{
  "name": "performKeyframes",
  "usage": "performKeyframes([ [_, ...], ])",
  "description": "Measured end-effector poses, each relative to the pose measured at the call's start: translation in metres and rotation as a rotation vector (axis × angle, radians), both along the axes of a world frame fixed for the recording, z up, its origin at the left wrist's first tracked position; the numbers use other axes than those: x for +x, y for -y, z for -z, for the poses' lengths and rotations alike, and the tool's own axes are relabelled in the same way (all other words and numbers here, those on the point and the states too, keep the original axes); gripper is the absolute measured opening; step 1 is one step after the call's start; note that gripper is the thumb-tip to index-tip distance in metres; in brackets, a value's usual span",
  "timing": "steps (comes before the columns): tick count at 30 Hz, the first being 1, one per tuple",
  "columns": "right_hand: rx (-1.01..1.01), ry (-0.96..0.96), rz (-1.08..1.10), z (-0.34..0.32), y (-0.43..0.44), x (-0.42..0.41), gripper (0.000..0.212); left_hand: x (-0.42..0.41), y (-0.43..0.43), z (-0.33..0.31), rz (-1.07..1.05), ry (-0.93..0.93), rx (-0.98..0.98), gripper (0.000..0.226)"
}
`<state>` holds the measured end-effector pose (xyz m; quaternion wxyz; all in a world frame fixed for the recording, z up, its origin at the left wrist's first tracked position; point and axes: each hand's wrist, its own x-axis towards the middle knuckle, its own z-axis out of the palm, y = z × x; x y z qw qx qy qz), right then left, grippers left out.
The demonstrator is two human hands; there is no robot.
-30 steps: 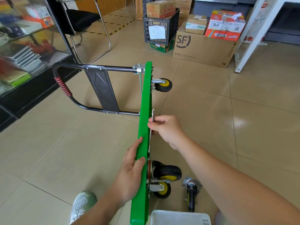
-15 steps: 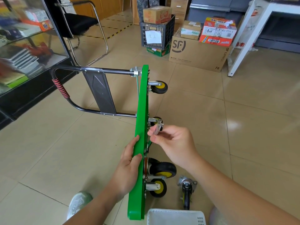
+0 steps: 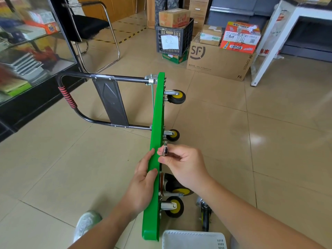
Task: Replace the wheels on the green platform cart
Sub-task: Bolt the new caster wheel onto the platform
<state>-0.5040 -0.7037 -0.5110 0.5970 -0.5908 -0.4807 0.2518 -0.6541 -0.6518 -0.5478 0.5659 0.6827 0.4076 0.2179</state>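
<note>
The green platform cart (image 3: 156,133) stands on its side edge on the tiled floor, with its black handle (image 3: 75,108) folded out to the left. Several black and yellow casters (image 3: 177,97) stick out of its underside on the right. My left hand (image 3: 143,182) grips the cart's upper edge. Next to the underside, my right hand (image 3: 183,164) pinches a small shiny metal tool (image 3: 165,150). A loose caster (image 3: 205,214) lies on the floor to the right of the cart's near end.
A white perforated basket (image 3: 194,239) sits at the bottom edge. My shoe (image 3: 86,223) is at lower left. A glass cabinet (image 3: 27,51) and a chair (image 3: 93,33) stand at left; cardboard boxes (image 3: 219,58), a black crate (image 3: 174,36) and a white table leg (image 3: 265,51) are behind.
My right hand drew back from the cart's underside with the metal tool, then moved close to the edge again. The view rose, showing more of the cart. My left hand stayed on the edge.
</note>
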Motion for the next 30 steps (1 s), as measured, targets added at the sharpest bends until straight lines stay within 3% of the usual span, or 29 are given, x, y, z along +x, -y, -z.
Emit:
performKeyframes([
  [8,-0.012,-0.027,-0.022,0.004,-0.017,0.012,0.030,0.000,0.001,-0.003,-0.010,-0.011,-0.026,0.056],
  [14,-0.181,-0.012,0.040,0.012,-0.059,0.036,0.037,0.001,0.002,-0.007,-0.014,0.006,-0.085,0.060],
  [20,-0.422,-0.346,0.018,0.043,-0.093,0.055,0.012,0.001,0.001,-0.005,0.002,-0.016,-0.070,0.053],
  [23,-0.488,-0.494,-0.026,0.044,-0.097,0.060,0.011,0.001,0.000,-0.003,-0.010,-0.039,-0.055,0.060],
  [26,-0.448,-0.511,0.001,0.034,-0.092,0.064,0.010,0.002,0.000,-0.003,-0.009,-0.031,-0.034,0.058],
  [30,-0.223,-0.407,0.067,0.002,-0.072,0.065,0.019,0.002,0.001,-0.004,-0.007,-0.008,-0.032,0.053],
])
